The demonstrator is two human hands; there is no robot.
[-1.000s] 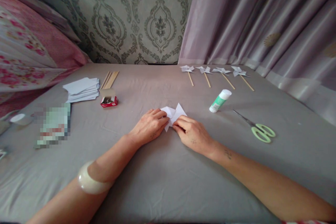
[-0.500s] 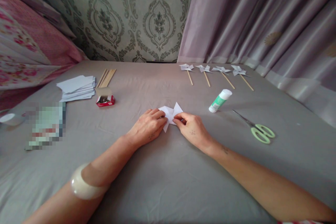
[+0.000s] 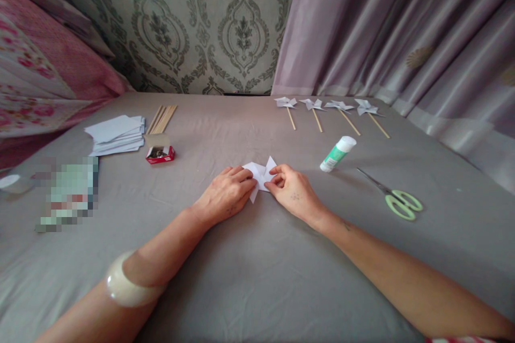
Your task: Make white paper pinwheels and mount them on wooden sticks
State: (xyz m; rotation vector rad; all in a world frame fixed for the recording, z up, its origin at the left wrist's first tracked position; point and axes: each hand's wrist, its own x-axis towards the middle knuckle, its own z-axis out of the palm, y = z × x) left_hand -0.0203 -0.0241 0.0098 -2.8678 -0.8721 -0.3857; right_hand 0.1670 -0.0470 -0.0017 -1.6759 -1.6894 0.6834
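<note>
A white paper pinwheel (image 3: 260, 172) with pointed, folded blades lies on the grey cloth between my hands. My left hand (image 3: 228, 190) is closed over its left side, the fingers pressing it down and hiding part of it. At its right side, my right hand (image 3: 295, 193) has thumb and forefinger on the paper at the right blade, with a small gap between the fingertips. Whether they pinch an edge is hard to see, but they touch the paper. No stick shows on this pinwheel.
Several finished pinwheels on sticks (image 3: 314, 104) lie at the back right. A glue stick (image 3: 338, 154) and green-handled scissors (image 3: 402, 203) are to the right. On the left are stacked paper (image 3: 116, 136), wooden sticks (image 3: 162, 119), a small red box (image 3: 160, 155) with metal bits and a blurred packet (image 3: 70, 190).
My right hand's forefinger has lifted and spread from the thumb, uncovering more of the right blade. My left hand stays on the paper. The view has shifted slightly.
</note>
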